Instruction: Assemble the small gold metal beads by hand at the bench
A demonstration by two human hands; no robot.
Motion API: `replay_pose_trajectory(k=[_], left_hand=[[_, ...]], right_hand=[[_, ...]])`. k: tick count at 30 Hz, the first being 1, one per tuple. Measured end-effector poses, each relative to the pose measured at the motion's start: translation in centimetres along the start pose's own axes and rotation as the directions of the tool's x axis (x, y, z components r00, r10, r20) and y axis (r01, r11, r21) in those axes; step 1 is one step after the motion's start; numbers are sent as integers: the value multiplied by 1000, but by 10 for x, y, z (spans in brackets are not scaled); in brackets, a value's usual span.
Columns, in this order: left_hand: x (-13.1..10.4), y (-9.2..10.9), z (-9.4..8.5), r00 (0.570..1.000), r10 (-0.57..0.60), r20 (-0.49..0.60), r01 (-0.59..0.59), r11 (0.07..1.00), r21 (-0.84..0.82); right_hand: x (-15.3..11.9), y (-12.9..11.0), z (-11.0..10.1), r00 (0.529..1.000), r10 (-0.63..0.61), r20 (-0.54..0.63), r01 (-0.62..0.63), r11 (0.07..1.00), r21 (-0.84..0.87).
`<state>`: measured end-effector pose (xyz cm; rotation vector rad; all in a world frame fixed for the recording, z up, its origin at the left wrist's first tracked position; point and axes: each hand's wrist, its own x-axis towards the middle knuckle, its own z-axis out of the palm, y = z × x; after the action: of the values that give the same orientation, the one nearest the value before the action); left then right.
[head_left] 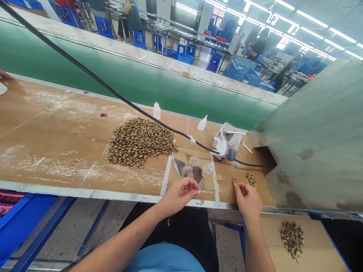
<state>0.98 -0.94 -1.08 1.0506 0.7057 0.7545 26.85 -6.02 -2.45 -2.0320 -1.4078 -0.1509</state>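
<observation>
Brass fittings in a large heap (141,142) lie on the brown surface (56,139), well left of both hands, with a smaller heap (292,235) on cardboard lower right. Near the surface's front edge, the left hand (180,194) is curled, fingertips pinched on something too small to tell. Just right of it, the right hand (248,198) is curled beside a few loose fittings (251,179); whether it grips one I cannot tell.

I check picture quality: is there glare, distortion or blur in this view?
Head view: ceiling lights glare white; wide-angle lens bends the green conveyor belt and worktable; the pile of small metal parts is sharp; left hand and right hand slightly soft.
</observation>
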Motion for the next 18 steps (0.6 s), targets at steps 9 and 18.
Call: replay_pose_trajectory(k=[9, 18], left_hand=[[1, 0, -1, 1000, 10, 13, -10, 999, 39], [0, 1, -2, 1000, 3, 15, -4, 1000, 29]], right_hand=[[3, -17, 7, 943, -326, 68, 329, 943, -40], [8, -24, 7, 902, -388, 189, 407, 910, -73]])
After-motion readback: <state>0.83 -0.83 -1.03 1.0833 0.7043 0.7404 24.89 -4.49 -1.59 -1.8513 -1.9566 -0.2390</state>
